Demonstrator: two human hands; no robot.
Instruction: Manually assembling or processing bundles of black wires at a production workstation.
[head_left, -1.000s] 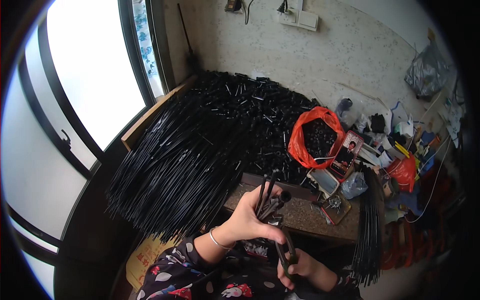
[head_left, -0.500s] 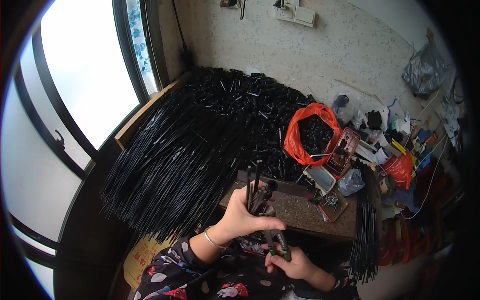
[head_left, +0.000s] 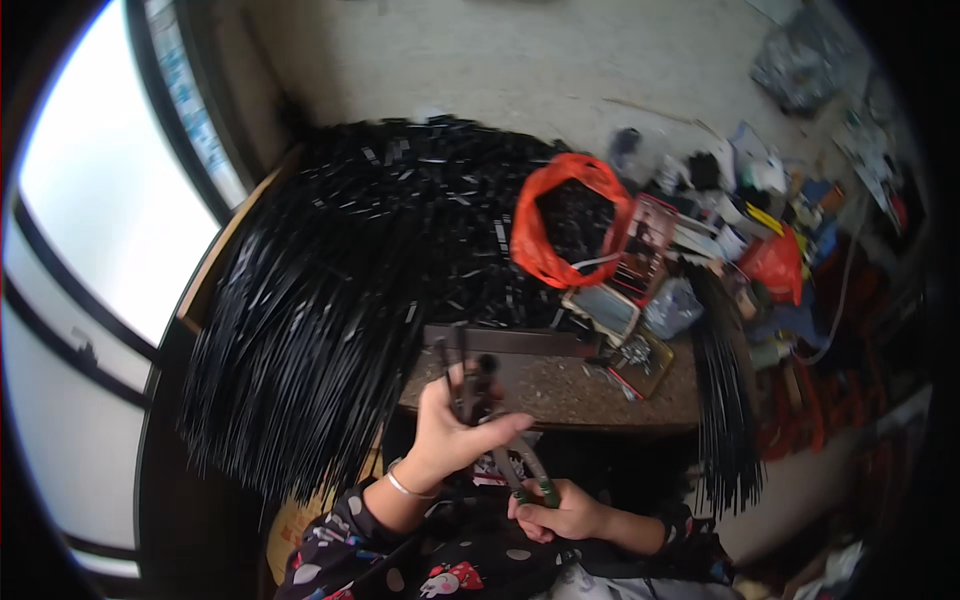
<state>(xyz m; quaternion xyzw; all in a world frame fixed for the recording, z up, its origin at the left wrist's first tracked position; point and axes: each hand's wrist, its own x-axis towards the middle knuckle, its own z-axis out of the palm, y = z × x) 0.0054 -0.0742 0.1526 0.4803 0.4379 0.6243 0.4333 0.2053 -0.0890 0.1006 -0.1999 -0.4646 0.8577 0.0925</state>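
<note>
My left hand [head_left: 452, 437], with a bracelet at its wrist, is closed around several black tube-like parts [head_left: 486, 366]; two thin stems stick up beside a thicker round end. Below and to the right, my right hand [head_left: 566, 512] is wrapped round the green-ended handles of a pair of pliers [head_left: 530, 464]. The pliers tilt up and left, with their head against the parts in my left hand. Fingers and blur hide where the jaws sit. Behind my hands lies a large pile of small black tubular pieces [head_left: 400, 165].
Long thin black rods [head_left: 290, 360] hang over the table's left side, and another bundle [head_left: 718, 410] hangs at the right. A red plastic bag [head_left: 535, 215] holds black pieces. Near it are a phone [head_left: 648, 245], a tray of small metal bits [head_left: 650, 368] and a clear bag [head_left: 675, 310].
The whole view has shifted, so table and hands appear further left, and the picture is blurrier. Both hands keep their holds on the black parts and the pliers.
</note>
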